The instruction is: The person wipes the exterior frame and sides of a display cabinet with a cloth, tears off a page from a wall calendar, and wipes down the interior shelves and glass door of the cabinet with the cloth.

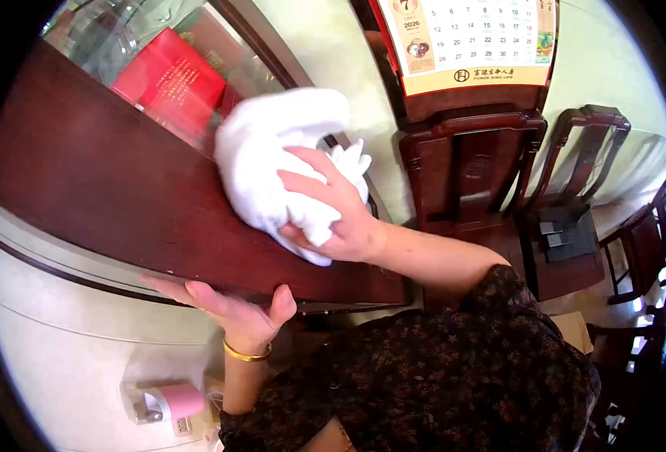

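A bunched white cloth (254,162) lies against the dark red-brown wooden cabinet surface (114,181), partly blurred. My right hand (336,215) is closed around it, with folds showing between the fingers. Along the near edge of the wood, my left hand (235,313) is open, fingers stretched to the left and thumb apart. It touches or nearly touches that edge, and a gold bracelet (247,354) circles its wrist. Behind glass, just past the cloth, stands a red box (173,79) with small printed text.
Clear glassware (110,34) stands beside the red box. A wall calendar (472,41) hangs above a dark wooden chair (474,166). Another chair (581,158) has dark items (570,237) on its seat. A pink and white device (171,403) is on the wall near a socket (182,426).
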Available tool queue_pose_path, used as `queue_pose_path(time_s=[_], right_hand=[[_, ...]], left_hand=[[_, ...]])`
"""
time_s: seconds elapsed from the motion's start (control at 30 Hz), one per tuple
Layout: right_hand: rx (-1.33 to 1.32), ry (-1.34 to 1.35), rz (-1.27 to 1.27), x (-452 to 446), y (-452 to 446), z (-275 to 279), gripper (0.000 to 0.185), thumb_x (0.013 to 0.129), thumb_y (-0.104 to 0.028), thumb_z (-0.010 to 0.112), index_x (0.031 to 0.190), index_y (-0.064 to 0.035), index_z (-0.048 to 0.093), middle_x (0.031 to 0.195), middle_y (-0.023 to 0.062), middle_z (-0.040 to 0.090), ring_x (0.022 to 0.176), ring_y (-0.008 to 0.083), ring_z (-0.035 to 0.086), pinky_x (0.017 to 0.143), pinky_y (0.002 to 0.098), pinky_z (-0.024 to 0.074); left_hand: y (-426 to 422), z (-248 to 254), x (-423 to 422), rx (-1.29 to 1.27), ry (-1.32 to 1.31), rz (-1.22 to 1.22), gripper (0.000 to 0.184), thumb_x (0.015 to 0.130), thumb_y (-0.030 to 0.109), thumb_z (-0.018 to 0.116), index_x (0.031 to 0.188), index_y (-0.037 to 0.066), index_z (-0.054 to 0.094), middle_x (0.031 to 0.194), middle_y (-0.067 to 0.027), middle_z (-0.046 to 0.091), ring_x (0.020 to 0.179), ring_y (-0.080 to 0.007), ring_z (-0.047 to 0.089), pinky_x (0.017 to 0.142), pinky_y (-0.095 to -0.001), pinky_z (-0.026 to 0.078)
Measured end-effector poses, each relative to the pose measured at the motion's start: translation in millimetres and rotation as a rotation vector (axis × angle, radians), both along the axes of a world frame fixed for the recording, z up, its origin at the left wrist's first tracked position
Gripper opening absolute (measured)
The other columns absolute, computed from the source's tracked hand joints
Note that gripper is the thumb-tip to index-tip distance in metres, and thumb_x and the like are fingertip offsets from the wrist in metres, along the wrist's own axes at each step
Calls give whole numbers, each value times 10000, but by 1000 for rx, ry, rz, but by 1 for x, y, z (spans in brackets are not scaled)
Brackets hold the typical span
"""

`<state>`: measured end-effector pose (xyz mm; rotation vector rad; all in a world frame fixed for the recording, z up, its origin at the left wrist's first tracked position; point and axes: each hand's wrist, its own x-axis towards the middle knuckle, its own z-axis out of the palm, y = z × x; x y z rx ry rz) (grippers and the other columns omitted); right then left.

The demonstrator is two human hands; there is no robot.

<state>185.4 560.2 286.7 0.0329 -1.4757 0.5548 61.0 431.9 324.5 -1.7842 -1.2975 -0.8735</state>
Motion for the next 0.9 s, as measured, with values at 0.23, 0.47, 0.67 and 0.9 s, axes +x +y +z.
queue_pose_path(time_s=[0.23, 0.47, 0.67, 0.9], right_hand=[[-777, -12, -151, 57, 60, -109, 322, 822, -76, 571, 1137, -18, 531, 1033, 46, 594, 939, 128, 544, 827, 265, 434], [-821, -211, -1226, 165, 211, -133, 424, 802, -274, 550, 1189, -109, 499, 1135, 187, 510, 1019, 334, 512, 887, 399, 407], [-574, -993, -1315, 65, 211, -195, 480, 723, -128, 560, 1187, -226, 488, 1276, 172, 410, 1106, 375, 428, 932, 443, 362], [-302, -1234, -1210, 129, 199, -151, 435, 726, -49, 548, 1118, -233, 506, 1133, 80, 486, 1044, 314, 483, 873, 392, 426]], left_hand=[[1, 6, 1, 45, 117, 14, 910, 786, 492, 531, 1398, 79, -2, 1403, -293, -72, 1306, -440, -10, 1028, -557, 79], [5, 5, -2, 49, 120, -23, 912, 782, 499, 526, 1400, 90, -7, 1400, -295, -91, 1304, -444, -21, 1028, -559, 88], [1, -5, 1, -12, -29, -63, 948, 759, 493, 557, 1401, 175, -64, 1389, -273, -171, 1305, -427, -33, 1023, -545, 151], [3, -2, -1, 17, -2, -42, 926, 784, 510, 512, 1397, 147, -79, 1405, -263, -124, 1307, -419, 15, 1026, -553, 129]])
